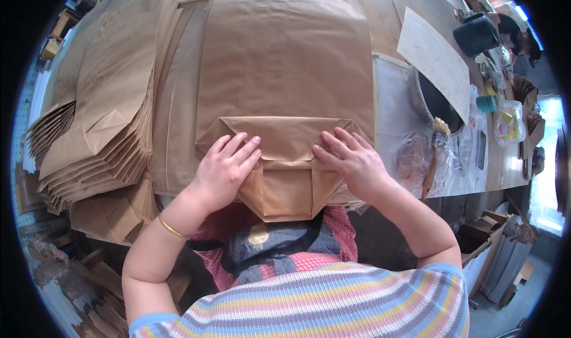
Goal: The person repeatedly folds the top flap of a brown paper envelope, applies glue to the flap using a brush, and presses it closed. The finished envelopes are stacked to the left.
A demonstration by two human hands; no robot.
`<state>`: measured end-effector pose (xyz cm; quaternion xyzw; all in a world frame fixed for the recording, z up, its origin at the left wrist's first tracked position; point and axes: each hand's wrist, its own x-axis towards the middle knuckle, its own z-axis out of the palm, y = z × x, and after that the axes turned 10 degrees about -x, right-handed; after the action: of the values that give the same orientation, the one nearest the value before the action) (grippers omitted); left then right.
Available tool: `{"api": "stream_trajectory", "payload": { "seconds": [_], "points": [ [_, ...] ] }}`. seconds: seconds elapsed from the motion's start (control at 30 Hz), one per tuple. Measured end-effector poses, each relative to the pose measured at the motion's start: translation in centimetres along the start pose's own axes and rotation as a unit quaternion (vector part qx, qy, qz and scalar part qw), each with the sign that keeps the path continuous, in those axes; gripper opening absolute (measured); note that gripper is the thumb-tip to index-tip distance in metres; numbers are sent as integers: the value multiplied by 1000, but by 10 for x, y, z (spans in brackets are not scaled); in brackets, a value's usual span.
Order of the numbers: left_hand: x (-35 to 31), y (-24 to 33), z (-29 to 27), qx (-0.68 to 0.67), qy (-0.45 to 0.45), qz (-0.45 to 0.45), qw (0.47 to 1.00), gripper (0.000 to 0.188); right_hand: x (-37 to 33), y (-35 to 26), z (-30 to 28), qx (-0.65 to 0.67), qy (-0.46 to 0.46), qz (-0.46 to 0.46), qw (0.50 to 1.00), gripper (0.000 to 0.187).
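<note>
A large brown kraft paper bag lies flat in front of me, its length running away across the table. Its near end is the folded bottom, with a flap turned over and the lower part reaching past the table's front edge. My left hand presses flat on the left side of this fold, fingers stretched out. On the right side, my right hand lies on the paper with its fingers spread. Neither hand grips anything. The palms hide parts of the creases under them.
Fanned stacks of folded brown bags lie at the left. To the right are a board over a dark container, a brush with a wooden handle, clear plastic bags and a teal cup. A dark bin stands far right.
</note>
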<state>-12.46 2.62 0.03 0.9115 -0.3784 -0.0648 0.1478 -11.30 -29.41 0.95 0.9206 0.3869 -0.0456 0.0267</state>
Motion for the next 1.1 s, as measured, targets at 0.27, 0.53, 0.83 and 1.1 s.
{"api": "stream_trajectory", "payload": {
  "seconds": [0.27,0.53,0.83,1.1],
  "points": [
    [-8,-12,2,-260,-13,-3,965,30,-36,-31,21,149,113,107,976,47],
    [-18,-7,12,-256,120,-27,959,18,-27,-25,36,260,239,172,920,11],
    [17,-8,35,-246,267,-191,912,18,22,-6,45,303,215,271,888,16],
    [60,2,29,9,185,-392,901,51,62,-12,33,94,137,397,903,40]
  ]
}}
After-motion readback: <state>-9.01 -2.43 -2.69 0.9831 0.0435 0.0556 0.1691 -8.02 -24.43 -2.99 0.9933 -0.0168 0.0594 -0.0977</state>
